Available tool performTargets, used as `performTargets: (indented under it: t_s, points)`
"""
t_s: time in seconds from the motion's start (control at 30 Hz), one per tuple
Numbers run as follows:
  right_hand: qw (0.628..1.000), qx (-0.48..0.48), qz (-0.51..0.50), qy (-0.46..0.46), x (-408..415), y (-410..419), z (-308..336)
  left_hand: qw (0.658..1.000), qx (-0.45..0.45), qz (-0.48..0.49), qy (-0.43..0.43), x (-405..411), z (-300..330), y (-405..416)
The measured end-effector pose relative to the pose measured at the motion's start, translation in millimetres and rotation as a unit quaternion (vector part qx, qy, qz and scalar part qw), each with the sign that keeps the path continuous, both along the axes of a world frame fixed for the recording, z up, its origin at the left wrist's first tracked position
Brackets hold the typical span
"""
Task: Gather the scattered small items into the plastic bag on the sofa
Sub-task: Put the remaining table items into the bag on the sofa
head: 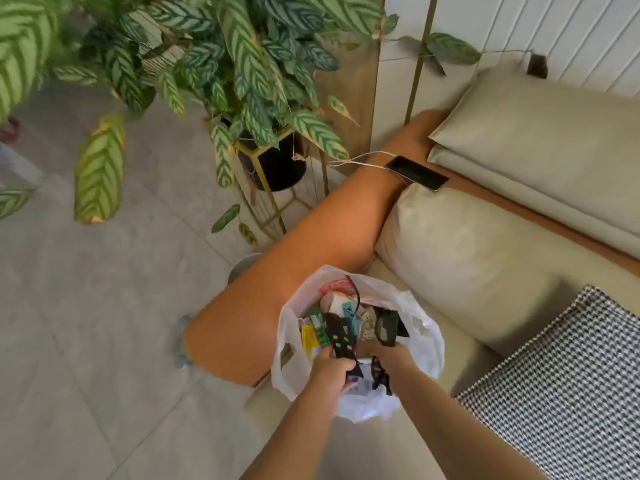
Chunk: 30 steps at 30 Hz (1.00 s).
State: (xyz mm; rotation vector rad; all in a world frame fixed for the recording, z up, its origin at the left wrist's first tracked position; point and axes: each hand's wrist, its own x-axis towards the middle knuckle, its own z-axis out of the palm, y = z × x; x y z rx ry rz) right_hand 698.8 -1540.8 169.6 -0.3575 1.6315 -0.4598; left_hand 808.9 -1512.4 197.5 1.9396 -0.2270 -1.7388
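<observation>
While two hands reach into one plastic bag (427,344), left hand (330,377) grips a black item (341,341); right hand (381,353) unclear.

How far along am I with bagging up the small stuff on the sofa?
Mostly done, it seems. The bag on the sofa already holds many small items. Your left hand grips a black remote at the bag's mouth; your right hand reaches in beside it, its fingers hidden. Apart from a phone on its cable by the armrest, no loose items show on the cushions in view.
</observation>
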Motion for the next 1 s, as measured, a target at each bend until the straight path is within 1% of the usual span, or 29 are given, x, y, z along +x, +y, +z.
performTargets:
  t_s: [0.07,0.1,0.2,0.3,0.33,0.4,0.47,0.57,0.67,0.73,0.77,0.83,0.9,1.0]
  points:
    - [1.0,-0.016,-0.001,0.008,2.8,-18.9,-14.7,0.999,0.031,0.006,-0.034,-2.6,-13.2,-17.0]
    - [1.0,-0.026,0.0,0.004,4.0,-26.3,-20.0,0.999,0.035,0.008,-0.037,-3.5,-19.0,-24.5]
    - [0.998,-0.06,-0.009,-0.015,2.9,-41.1,-34.8,0.999,0.015,0.004,-0.044,-3.7,-35.0,-41.5]
    - [0.998,-0.061,-0.006,0.008,-1.2,-37.3,-39.8,0.997,0.021,0.055,-0.04,1.7,-43.6,-48.9]
    - [0.998,-0.064,0.003,0.026,-2.8,-33.5,-39.5,0.997,0.018,0.038,-0.064,4.5,-46.9,-49.4]
    - [0.996,-0.064,0.022,0.058,-6.5,-23.0,-34.7,0.99,0.016,-0.059,-0.131,8.6,-53.9,-46.5]
    - [0.997,-0.049,0.015,0.055,-8.4,-10.7,-24.2,0.98,0.017,-0.109,-0.164,11.0,-49.4,-42.1]
    - [0.999,-0.033,-0.017,0.032,-9.4,8.8,-2.1,0.979,0.01,-0.155,-0.132,12.2,-35.4,-36.1]
    - [0.998,-0.031,-0.042,0.044,-8.0,29.8,21.0,0.96,-0.021,-0.261,-0.104,8.9,-18.6,-28.3]
    - [0.995,-0.038,-0.066,0.059,-5.7,44.1,34.9,0.938,-0.055,-0.327,-0.101,6.0,-1.8,-23.1]
    - [0.994,-0.043,-0.079,0.064,-4.4,52.1,41.6,0.92,-0.073,-0.37,-0.105,5.2,6.4,-19.5]
    - [0.99,-0.05,-0.108,0.071,0.0,72.2,55.3,0.874,-0.112,-0.456,-0.127,3.8,20.3,-10.8]
    - [0.985,-0.063,-0.133,0.086,4.4,93.2,67.7,0.833,-0.141,-0.516,-0.141,-0.1,39.2,-1.3]
    - [0.974,-0.087,-0.167,0.126,9.8,127.9,84.0,0.756,-0.18,-0.608,-0.16,-8.2,61.7,17.5]
